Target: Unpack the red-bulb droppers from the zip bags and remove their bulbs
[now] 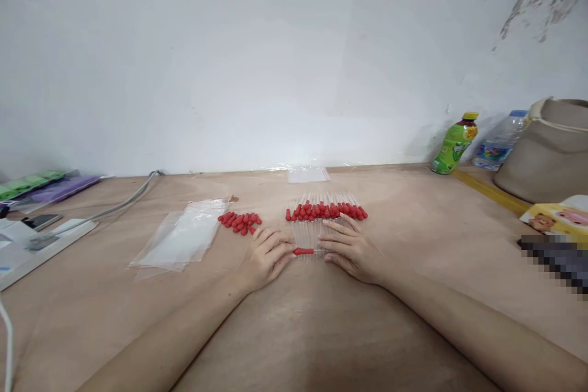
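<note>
My left hand (269, 255) pinches the rounded end of a red rubber bulb (304, 251). The bulb sits on one end of a thin clear tube, forming a dropper. My right hand (351, 248) has the tube's other end between thumb and fingertips, with the fingers fairly straight. Beneath and between the hands lies a row of clear tubes (307, 234) side by side. Behind them is a row of droppers with red bulbs (316, 211), their clear tips toward the wall. A small heap of loose red bulbs (239, 222) lies just beyond my left hand.
Clear plastic bags (184, 236) lie to the left, and another bag (307, 175) is by the wall. A power strip (50, 245) with a grey cable is far left. A green bottle (456, 144), a water bottle (500, 141) and a beige container (546, 150) stand right.
</note>
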